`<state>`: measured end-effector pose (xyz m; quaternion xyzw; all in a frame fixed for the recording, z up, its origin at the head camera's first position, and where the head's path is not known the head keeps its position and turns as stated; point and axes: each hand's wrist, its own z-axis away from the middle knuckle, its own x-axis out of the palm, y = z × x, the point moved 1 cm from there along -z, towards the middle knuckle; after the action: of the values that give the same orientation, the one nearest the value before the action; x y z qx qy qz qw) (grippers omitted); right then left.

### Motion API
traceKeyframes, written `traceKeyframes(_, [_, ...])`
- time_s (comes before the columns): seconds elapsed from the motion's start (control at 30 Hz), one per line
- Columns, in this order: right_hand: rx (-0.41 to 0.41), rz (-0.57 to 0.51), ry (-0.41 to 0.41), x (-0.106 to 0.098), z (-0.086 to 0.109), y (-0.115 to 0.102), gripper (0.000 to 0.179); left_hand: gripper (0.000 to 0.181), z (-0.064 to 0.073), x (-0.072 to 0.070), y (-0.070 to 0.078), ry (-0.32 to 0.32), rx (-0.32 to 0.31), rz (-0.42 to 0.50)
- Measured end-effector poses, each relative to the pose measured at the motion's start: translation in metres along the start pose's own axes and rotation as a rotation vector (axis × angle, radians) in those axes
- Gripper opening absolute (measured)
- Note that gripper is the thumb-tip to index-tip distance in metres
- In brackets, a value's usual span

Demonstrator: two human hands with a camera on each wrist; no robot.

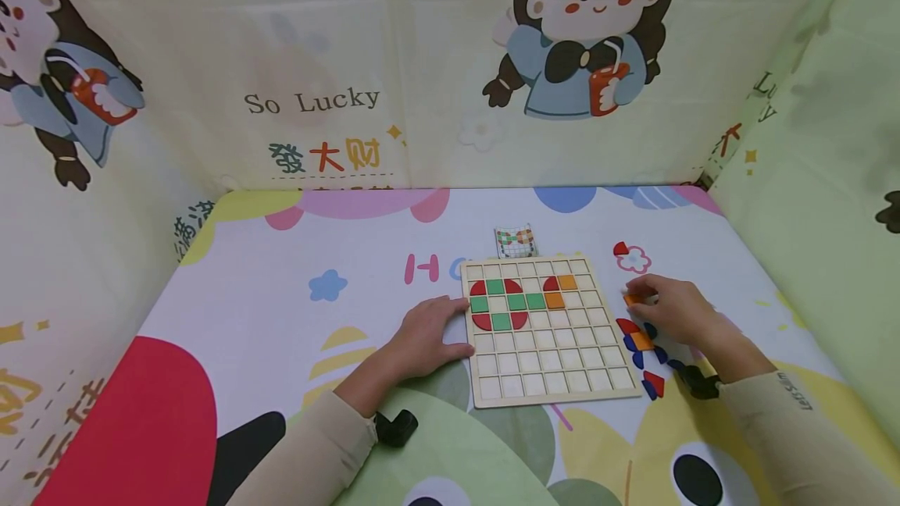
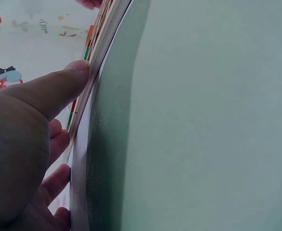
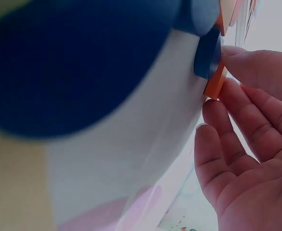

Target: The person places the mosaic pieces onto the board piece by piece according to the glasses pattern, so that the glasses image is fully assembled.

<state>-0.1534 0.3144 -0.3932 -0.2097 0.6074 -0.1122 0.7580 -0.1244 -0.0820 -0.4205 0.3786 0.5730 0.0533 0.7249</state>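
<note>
A square wooden grid board [image 1: 555, 400] lies on the table. Red quarter-round tiles, green square tiles [image 1: 536, 301] and orange square tiles [image 1: 555, 301] fill some cells in its upper rows. Against the board's left edge rests my left hand [image 1: 422, 338], thumb and fingers spread along the rim; the left wrist view shows the thumb [image 2: 59, 89] touching that edge. Right of the board, my right hand [image 1: 678, 311] pinches an orange square tile [image 1: 631, 299]. In the right wrist view this orange tile [image 3: 214, 87] shows at the fingertips, with a blue tile [image 3: 207, 55] close by.
Loose blue, red and orange tiles [image 1: 642, 340] lie along the board's right side. One red tile [image 1: 620, 248] sits farther back. Behind the board is a small pattern card [image 1: 516, 241]. Printed cloth walls [image 1: 436, 100] stand around the table's back and sides.
</note>
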Motion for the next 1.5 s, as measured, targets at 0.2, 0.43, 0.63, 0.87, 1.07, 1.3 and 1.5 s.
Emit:
traceKeyframes(0.2, [-0.009, 0.001, 0.001, 0.000, -0.001, -0.003, 0.044, 0.070, 0.000, 0.000, 0.000, 0.003, 0.000, 0.003])
traceKeyframes(0.43, [-0.023, 0.003, 0.015, -0.001, -0.003, -0.013, 0.046, 0.071, 0.000, 0.000, 0.000, 0.002, -0.002, 0.003])
traceKeyframes(0.63, [-0.027, -0.013, 0.018, 0.000, -0.005, -0.022, 0.043, 0.070, 0.000, -0.002, 0.001, 0.003, -0.005, 0.001])
traceKeyframes(0.87, [-0.072, -0.031, 0.037, 0.002, -0.009, -0.031, 0.041, 0.070, 0.000, -0.002, 0.001, 0.002, -0.007, -0.003])
traceKeyframes(1.07, [-0.107, -0.025, 0.053, 0.004, -0.011, -0.038, 0.037, 0.070, 0.000, -0.001, 0.001, 0.002, -0.008, 0.000])
traceKeyframes(1.3, [-0.118, -0.027, 0.059, 0.008, -0.015, -0.043, 0.035, 0.070, 0.000, 0.000, 0.001, 0.000, -0.012, 0.003])
traceKeyframes(1.5, [-0.138, -0.008, 0.060, 0.011, -0.018, -0.046, 0.034, 0.070, 0.000, -0.001, 0.001, 0.002, -0.012, 0.001])
